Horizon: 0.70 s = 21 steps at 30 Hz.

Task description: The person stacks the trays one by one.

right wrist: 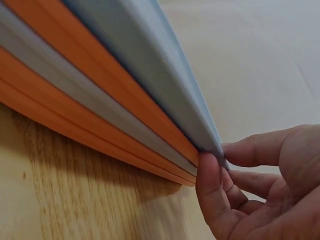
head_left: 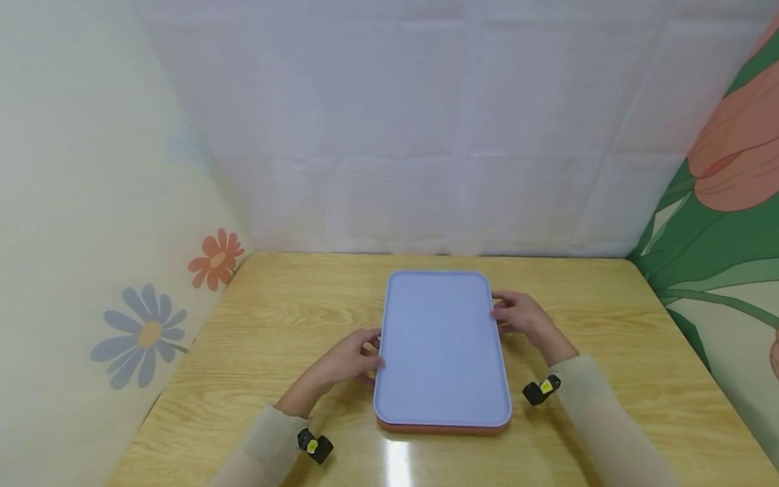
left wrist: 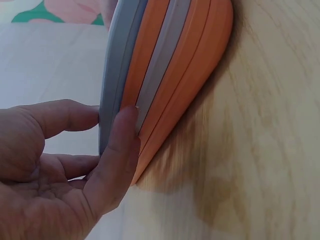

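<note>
A light blue tray [head_left: 441,348] lies on top of a stack of trays. Below it, the wrist views show an orange tray [left wrist: 146,55], a grey tray [left wrist: 162,65] and more orange at the bottom [right wrist: 75,127]. My left hand [head_left: 353,358] is at the stack's left long side, pinching the blue tray's edge, with one fingertip reaching down over the side of the trays below. On the right long side, farther back, my right hand [head_left: 517,316] pinches the blue tray's rim between thumb and fingers.
The stack stands on a wood-grain table [head_left: 292,297]. A white cloth [head_left: 365,135] hangs behind the table. Flower-patterned panels flank it, one on the left [head_left: 91,203] and one on the right [head_left: 724,216].
</note>
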Each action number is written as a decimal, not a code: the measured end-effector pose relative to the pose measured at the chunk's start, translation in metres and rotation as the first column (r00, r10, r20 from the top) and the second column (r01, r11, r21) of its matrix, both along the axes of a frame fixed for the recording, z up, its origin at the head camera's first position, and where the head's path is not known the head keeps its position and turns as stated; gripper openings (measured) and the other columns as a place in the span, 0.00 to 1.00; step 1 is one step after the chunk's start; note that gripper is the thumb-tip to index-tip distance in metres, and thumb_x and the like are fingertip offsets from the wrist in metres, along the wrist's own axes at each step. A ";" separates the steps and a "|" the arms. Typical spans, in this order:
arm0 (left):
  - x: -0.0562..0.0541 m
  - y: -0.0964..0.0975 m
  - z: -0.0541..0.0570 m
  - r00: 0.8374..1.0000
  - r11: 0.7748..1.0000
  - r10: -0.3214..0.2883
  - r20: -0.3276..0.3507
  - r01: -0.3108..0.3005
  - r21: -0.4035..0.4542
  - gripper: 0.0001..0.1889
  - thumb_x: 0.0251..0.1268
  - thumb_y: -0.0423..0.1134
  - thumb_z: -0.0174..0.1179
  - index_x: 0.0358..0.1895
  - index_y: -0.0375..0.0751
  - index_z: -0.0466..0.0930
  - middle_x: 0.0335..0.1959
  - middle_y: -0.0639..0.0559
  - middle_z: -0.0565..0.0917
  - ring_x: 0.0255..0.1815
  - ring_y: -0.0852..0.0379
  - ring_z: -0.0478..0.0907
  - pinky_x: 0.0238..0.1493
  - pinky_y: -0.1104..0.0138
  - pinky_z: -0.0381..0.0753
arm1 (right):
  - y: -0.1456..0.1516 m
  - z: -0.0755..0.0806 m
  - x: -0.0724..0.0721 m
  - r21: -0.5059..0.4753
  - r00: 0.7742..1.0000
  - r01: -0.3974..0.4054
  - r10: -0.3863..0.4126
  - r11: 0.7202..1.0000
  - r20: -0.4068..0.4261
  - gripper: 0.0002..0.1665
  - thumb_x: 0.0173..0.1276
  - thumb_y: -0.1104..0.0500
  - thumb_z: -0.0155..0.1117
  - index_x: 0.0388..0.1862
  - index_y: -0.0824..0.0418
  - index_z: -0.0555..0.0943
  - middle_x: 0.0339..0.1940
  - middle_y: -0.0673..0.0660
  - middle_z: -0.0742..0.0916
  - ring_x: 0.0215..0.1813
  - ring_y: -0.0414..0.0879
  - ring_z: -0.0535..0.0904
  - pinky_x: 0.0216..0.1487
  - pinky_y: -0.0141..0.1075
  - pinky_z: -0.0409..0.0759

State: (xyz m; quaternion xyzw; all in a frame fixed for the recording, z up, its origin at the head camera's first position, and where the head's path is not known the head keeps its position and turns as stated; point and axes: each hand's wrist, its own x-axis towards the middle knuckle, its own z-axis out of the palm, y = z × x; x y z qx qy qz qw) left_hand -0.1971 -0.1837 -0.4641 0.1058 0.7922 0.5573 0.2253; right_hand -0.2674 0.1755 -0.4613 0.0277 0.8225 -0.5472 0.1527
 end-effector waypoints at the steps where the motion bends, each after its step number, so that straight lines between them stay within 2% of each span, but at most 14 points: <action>1: 0.000 0.000 -0.001 1.000 1.000 0.001 0.000 -0.001 0.000 0.34 0.66 0.25 0.60 0.74 0.24 0.59 0.56 0.33 0.70 0.45 0.48 0.79 0.36 0.54 0.89 | 0.000 -0.001 0.000 0.003 1.000 0.003 -0.003 1.000 0.005 0.34 0.71 0.67 0.62 0.75 0.68 0.67 0.46 0.61 0.81 0.42 0.48 0.81 0.46 0.41 0.86; 8: 0.001 0.001 0.000 0.999 0.999 0.024 0.028 -0.023 -0.028 0.37 0.66 0.27 0.61 0.76 0.26 0.56 0.61 0.32 0.71 0.49 0.45 0.79 0.38 0.55 0.89 | 0.002 -0.003 0.000 0.027 1.000 -0.006 0.006 1.000 0.019 0.34 0.72 0.66 0.61 0.76 0.66 0.67 0.47 0.62 0.80 0.45 0.51 0.81 0.48 0.42 0.85; 21: 0.001 -0.002 0.000 0.999 1.000 -0.003 0.032 0.004 -0.026 0.37 0.67 0.28 0.61 0.76 0.25 0.54 0.63 0.28 0.69 0.49 0.45 0.80 0.41 0.54 0.88 | 0.004 -0.009 0.000 -0.003 1.000 -0.025 0.026 1.000 0.010 0.35 0.72 0.64 0.61 0.75 0.70 0.65 0.52 0.67 0.82 0.46 0.51 0.84 0.51 0.45 0.85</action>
